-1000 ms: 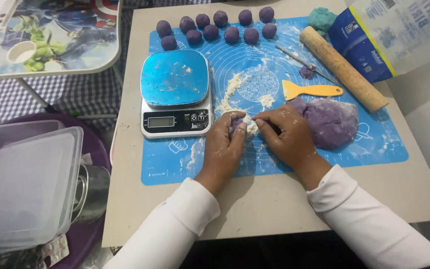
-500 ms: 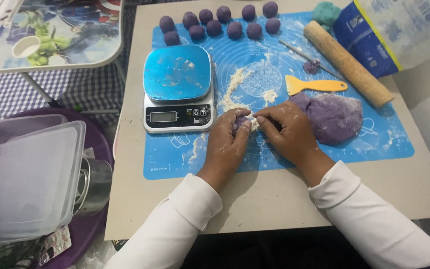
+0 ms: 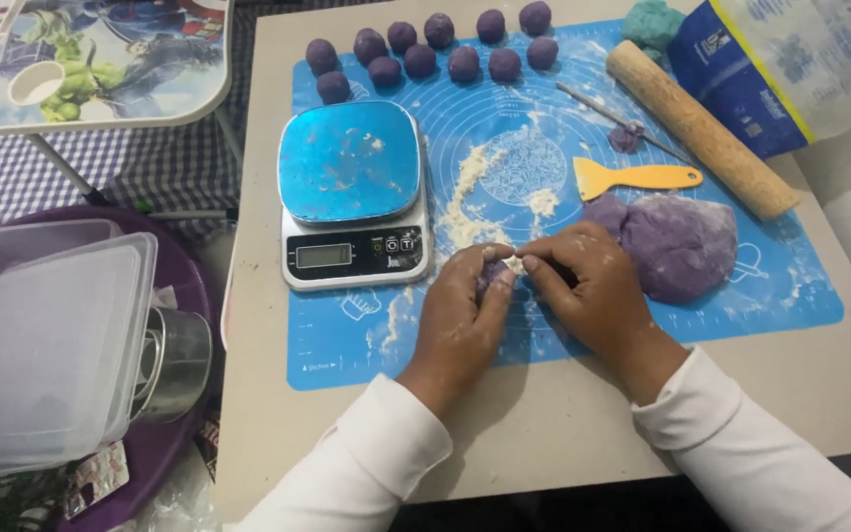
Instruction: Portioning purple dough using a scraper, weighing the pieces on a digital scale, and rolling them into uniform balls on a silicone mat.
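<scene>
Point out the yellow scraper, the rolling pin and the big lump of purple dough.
yellow scraper [image 3: 611, 178], head view, on its blade.
rolling pin [image 3: 699, 129], head view, mid-length.
big lump of purple dough [image 3: 680, 244], head view, top centre.

The left hand [image 3: 465, 305] and the right hand [image 3: 588, 286] meet over the blue mat [image 3: 563, 187] and pinch a small purple dough piece [image 3: 494, 276] with white filling [image 3: 515, 263] on top. A big purple dough lump [image 3: 677, 241] sits just beside the right hand. A kitchen scale [image 3: 352, 192] stands near the left hand. Purple dough balls [image 3: 421, 54] line the far edge of the mat. A yellow scraper [image 3: 632, 177] and a rolling pin [image 3: 701, 128] lie nearby on the worktop [image 3: 544, 433].
</scene>
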